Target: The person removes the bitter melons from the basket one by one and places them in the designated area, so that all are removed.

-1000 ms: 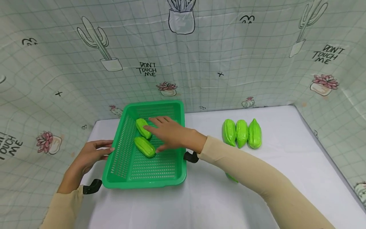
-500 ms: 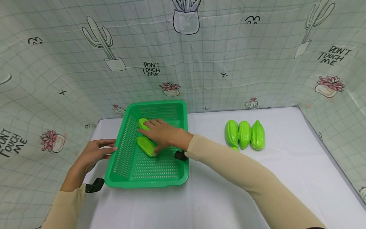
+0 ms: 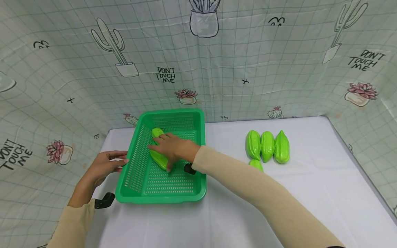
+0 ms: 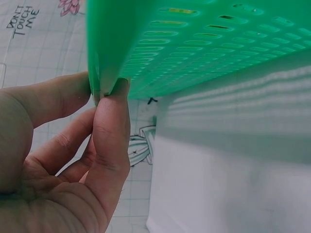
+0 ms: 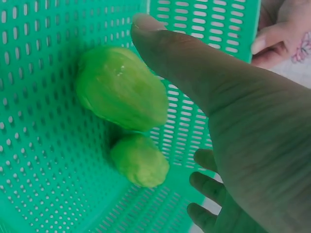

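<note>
A green plastic basket (image 3: 161,199) with slotted walls stands on the left of the table. Inside it lie two light-green ridged gourds, one nearer (image 3: 159,160) and one farther back (image 3: 157,131). My left hand (image 3: 105,167) pinches the basket's left rim between thumb and finger, as the left wrist view confirms. My right hand (image 3: 173,148) is spread over the gourds, hiding part of both. In the right wrist view its thumb (image 5: 170,53) reaches over the nearer gourd (image 5: 121,90), and the fingers lie beyond the other gourd (image 5: 141,160); no grip shows.
Three more gourds (image 3: 267,146) lie in a row on the white table (image 3: 310,179), right of the basket. Another gourd (image 3: 256,164) sits in front of them, partly behind the right sleeve (image 3: 235,179). A patterned cloth (image 3: 223,62) surrounds the table's back and sides.
My right hand has moved slightly left and lower over the two gourds in the basket. The left hand keeps its pinch on the rim. The head view has shifted a little.
</note>
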Available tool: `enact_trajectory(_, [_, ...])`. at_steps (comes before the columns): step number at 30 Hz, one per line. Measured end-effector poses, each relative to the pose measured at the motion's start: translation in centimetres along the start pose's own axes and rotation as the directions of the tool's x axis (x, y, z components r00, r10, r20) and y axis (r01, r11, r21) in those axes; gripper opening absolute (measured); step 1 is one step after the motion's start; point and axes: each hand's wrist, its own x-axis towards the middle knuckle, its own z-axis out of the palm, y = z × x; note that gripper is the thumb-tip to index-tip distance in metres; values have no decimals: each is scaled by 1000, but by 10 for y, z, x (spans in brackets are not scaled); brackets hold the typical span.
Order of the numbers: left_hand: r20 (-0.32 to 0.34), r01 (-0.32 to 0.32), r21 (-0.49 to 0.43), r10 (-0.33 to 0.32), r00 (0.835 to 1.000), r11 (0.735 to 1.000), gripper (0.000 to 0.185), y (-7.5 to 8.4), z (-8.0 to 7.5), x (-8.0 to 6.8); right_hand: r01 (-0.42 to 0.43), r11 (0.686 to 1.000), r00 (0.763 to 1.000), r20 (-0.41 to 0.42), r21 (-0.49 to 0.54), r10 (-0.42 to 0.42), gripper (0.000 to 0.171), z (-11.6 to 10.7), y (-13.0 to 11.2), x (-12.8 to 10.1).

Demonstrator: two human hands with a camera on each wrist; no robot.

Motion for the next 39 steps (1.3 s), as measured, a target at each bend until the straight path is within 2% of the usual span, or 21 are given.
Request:
enact_trajectory(7, [-1, -8, -8, 8, 1000, 1000, 56, 0, 1, 0, -17, 1000, 999, 47, -16, 17, 115, 7, -2, 8])
enact_trajectory(19, [7, -10, -24, 10, 1000, 1000, 56, -1, 3, 0, -28, 999, 997, 74, -20, 30, 115, 19, -4, 20])
enact_trajectory(39, [18, 6, -25, -6, 1000, 1000, 58, -4, 0, 0, -15, 996, 998, 63, -88, 20, 106, 24, -16, 25])
